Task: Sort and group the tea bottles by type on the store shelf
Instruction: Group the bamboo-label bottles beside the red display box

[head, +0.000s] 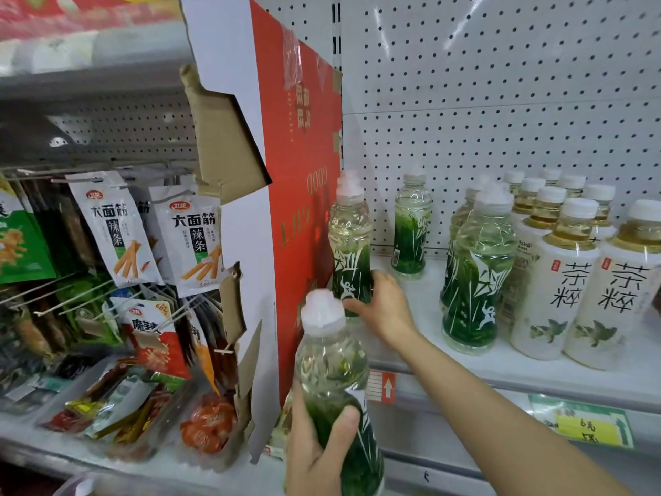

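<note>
My left hand [316,449] grips a clear green-labelled tea bottle [334,374], held up in front of the shelf edge. My right hand [382,306] is wrapped around the lower part of a matching green-labelled bottle [348,241] standing at the shelf's left end, against the red divider. Another green-labelled bottle [411,227] stands alone farther back. Two more [475,277] stand to the right. Beside them are rows of white-labelled tea bottles [558,284] with black characters, several deep.
A red and white cardboard divider [293,195] bounds the white shelf [518,366] on the left. Snack packets [118,227] hang on hooks farther left, with loose packs [143,406] below. A yellow price tag [586,424] sits on the shelf's front rail.
</note>
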